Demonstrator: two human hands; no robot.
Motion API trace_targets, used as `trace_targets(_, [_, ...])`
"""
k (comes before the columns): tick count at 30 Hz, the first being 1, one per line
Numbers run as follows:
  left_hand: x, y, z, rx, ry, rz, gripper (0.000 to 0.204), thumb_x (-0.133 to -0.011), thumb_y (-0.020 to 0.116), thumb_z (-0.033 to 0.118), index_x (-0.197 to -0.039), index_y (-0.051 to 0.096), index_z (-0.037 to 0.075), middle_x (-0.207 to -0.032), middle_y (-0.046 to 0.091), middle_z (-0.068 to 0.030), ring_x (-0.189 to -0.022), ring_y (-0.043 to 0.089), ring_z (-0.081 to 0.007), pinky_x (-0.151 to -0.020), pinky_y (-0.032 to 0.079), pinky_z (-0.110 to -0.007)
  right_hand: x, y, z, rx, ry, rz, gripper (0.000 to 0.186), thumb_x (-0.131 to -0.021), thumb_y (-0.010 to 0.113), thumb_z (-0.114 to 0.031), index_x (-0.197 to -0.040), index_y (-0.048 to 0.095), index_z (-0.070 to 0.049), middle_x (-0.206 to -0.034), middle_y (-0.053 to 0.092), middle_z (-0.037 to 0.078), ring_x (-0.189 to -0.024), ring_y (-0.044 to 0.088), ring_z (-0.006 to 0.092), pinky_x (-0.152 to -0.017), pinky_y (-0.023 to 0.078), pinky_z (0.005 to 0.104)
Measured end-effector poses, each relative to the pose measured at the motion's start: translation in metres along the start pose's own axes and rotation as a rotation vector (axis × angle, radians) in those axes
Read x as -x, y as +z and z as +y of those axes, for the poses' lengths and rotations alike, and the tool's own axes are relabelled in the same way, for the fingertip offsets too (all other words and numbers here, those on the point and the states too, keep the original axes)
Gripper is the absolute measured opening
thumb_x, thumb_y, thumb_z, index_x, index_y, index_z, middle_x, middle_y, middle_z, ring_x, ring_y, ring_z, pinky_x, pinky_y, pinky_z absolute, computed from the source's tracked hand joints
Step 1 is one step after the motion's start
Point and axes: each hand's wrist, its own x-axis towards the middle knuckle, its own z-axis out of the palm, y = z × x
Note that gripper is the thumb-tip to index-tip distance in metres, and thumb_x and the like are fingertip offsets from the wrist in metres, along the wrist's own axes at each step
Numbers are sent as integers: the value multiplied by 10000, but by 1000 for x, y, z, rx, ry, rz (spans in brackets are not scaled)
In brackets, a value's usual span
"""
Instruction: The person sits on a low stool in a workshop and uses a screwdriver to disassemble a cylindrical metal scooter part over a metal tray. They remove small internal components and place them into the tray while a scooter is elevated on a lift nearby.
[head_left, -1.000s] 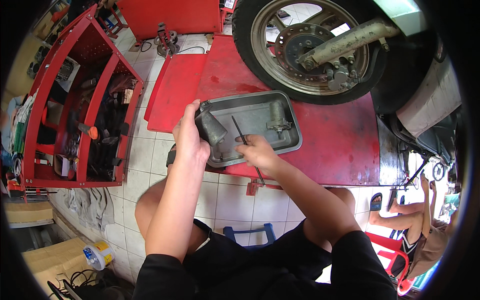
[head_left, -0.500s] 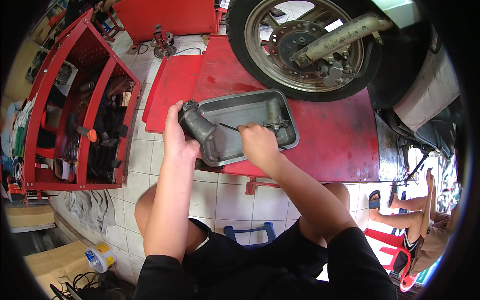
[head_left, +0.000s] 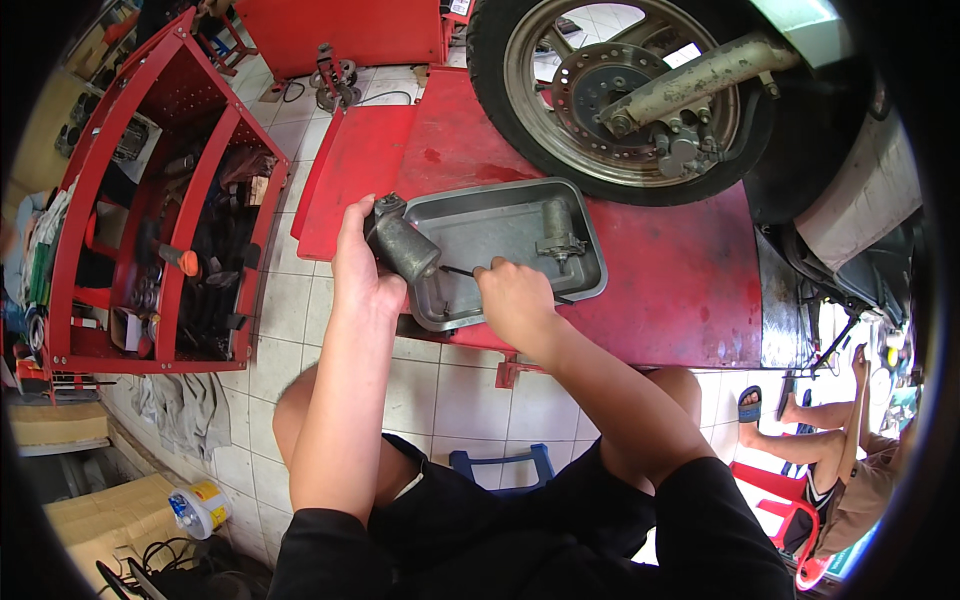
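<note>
My left hand [head_left: 362, 265] is closed round a grey cylindrical starter motor [head_left: 408, 248], held tilted over the left end of a metal tray [head_left: 590, 215]. A thin dark rod-like tool [head_left: 457, 271] is gripped in my right hand [head_left: 518, 300], fingers closed. Its tip points left, at the lower end of the motor; whether they touch I cannot tell. A second, similar starter motor [head_left: 556, 228] stands in the tray's right part, its thin shaft toward me. Near the tray's front left corner lies a small dark bolt-like piece [head_left: 445, 306].
The tray rests on a red lift platform [head_left: 690, 270], beside a motorcycle's front wheel [head_left: 610, 100]. At left stands a red tool rack [head_left: 215, 180] with tools. A blue stool [head_left: 505, 462] is below me. At right another person [head_left: 850, 480] sits on a red chair.
The right hand's tool tip has dropped from above the motor's lower end to level with it. The left hand still holds the motor; the whole view has shifted slightly.
</note>
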Motion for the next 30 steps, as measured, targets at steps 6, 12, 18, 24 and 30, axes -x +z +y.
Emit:
trace_targets(6, [2, 2, -1, -4, -3, 16, 219, -891, 679, 253, -981, 628, 59, -877, 649, -76, -786, 618, -215, -726, 549, -393, 17, -14, -7, 17, -60, -124, 133, -791, 634, -62, -899, 711, -67, -943, 682, 143, -871, 721, 296, -717, 593, 394])
trace_targets(12, [-1, 2, -5, 0, -6, 4, 209, -896, 670, 252, -977, 629, 63, -870, 648, -79, -772, 614, -215, -697, 546, -387, 10, -9, 1, -85, -56, 81, 140, -791, 624, -53, -904, 706, -54, -929, 679, 146, -855, 717, 311, -699, 589, 401])
trace_targets(18, [-1, 2, -6, 15, -16, 4, 205, -896, 669, 250, -974, 629, 65, -862, 648, -77, -769, 614, -214, -699, 545, -387, -2, 3, 7, -20, -72, 13, 161, -791, 604, -35, -889, 728, -64, -930, 689, 159, -845, 710, 333, -707, 583, 415])
trace_targets(24, [3, 3, -4, -4, 1, 12, 218, -884, 681, 252, -975, 633, 60, -859, 648, -82, -757, 617, -217, -684, 545, -396, 12, -12, 9, -137, -182, -82, 236, -766, 589, -12, -916, 752, -90, -917, 701, 182, -872, 701, 363, -765, 567, 446])
trace_targets(30, [-4, -3, -7, -32, -22, -22, 239, -887, 670, 284, -1002, 622, 80, -915, 642, -95, -835, 630, -246, -801, 562, -416, 7, -16, 25, -194, -129, 9, 242, -757, 592, -15, -934, 744, -79, -910, 690, 192, -876, 696, 372, -770, 566, 457])
